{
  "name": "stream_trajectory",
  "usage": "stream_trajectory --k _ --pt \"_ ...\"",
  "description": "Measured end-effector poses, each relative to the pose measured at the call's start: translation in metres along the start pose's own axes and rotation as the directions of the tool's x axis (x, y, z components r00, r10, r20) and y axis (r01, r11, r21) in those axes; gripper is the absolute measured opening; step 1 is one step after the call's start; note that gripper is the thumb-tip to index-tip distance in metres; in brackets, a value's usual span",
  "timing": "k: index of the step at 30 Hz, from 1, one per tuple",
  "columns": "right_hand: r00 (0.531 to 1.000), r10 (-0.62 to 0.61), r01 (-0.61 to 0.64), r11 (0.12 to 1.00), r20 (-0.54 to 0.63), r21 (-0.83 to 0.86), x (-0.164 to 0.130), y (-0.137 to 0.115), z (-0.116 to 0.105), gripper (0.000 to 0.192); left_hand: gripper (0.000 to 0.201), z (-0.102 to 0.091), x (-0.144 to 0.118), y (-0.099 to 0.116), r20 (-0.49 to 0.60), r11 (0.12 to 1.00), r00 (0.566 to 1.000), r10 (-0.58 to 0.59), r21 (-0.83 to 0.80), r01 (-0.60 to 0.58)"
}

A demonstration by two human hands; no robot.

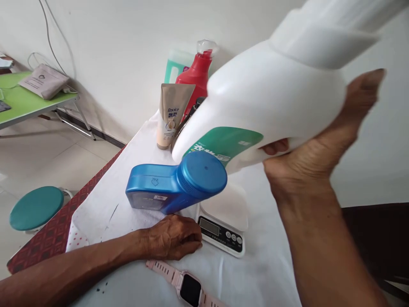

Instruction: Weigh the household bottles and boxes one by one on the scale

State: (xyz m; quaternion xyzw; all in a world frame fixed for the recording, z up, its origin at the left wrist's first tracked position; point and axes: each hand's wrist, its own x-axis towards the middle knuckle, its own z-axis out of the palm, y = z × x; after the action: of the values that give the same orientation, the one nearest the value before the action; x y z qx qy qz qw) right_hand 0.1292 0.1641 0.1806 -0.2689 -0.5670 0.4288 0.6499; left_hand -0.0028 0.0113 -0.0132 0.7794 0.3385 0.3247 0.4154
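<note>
My right hand (315, 155) grips a large white laundry detergent bottle (275, 94) by its handle, some fingers showing through the handle opening. The bottle is tilted, its neck toward the upper right, its green label toward the lower left. My left hand (174, 236) rests on the white cloth with curled fingers, closed, at the left edge of a white digital kitchen scale (220, 232). I see nothing held in it. Just beyond it is a blue bottle (153, 185) with a round blue cap, partly overlapping the scale and the white bottle in view.
Behind stand a beige Rejoice tube (174, 113), a red bottle (194, 74) and a pale green container (175, 64). A pink-strapped smartwatch (191, 289) lies in front on the cloth (105, 204). Leftward are a teal stool (36, 208) and a green table (32, 102) bearing a pouch (44, 81).
</note>
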Motion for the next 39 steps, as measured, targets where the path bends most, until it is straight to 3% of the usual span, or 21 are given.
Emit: stream_trajectory --k 5,12,20,26,33,39 --pt "0.995 -0.057 0.051 0.996 -0.077 -0.076 -0.013 -0.029 -0.033 0.067 0.006 0.001 -0.001 -0.001 -0.006 1.0 1.0 0.015 0.018 -0.015" --pt "0.937 0.051 -0.088 0.992 -0.346 -0.09 -0.046 -0.038 -0.081 0.069 0.008 0.0 -0.001 0.0 0.003 0.999 1.0 0.024 0.037 -0.024" --pt "0.846 0.052 -0.141 0.982 -0.531 -0.129 -0.058 -0.03 -0.091 0.048 0.009 -0.001 -0.001 0.0 -0.006 0.999 1.0 0.029 0.031 -0.029" --pt "0.865 0.071 -0.168 0.974 -0.497 -0.153 -0.057 -0.027 -0.091 0.039 0.009 -0.001 -0.001 0.002 0.003 0.999 1.0 0.019 0.026 -0.019" --pt "0.902 0.031 -0.107 0.982 -0.43 -0.155 -0.064 -0.021 -0.102 0.032 0.01 -0.002 -0.001 0.002 0.013 0.999 0.999 -0.031 0.017 0.03" --pt "0.935 -0.074 -0.062 0.928 -0.347 -0.367 -0.082 -0.021 -0.112 0.041 0.011 -0.003 -0.001 0.004 0.026 0.998 0.998 -0.059 0.019 0.058"
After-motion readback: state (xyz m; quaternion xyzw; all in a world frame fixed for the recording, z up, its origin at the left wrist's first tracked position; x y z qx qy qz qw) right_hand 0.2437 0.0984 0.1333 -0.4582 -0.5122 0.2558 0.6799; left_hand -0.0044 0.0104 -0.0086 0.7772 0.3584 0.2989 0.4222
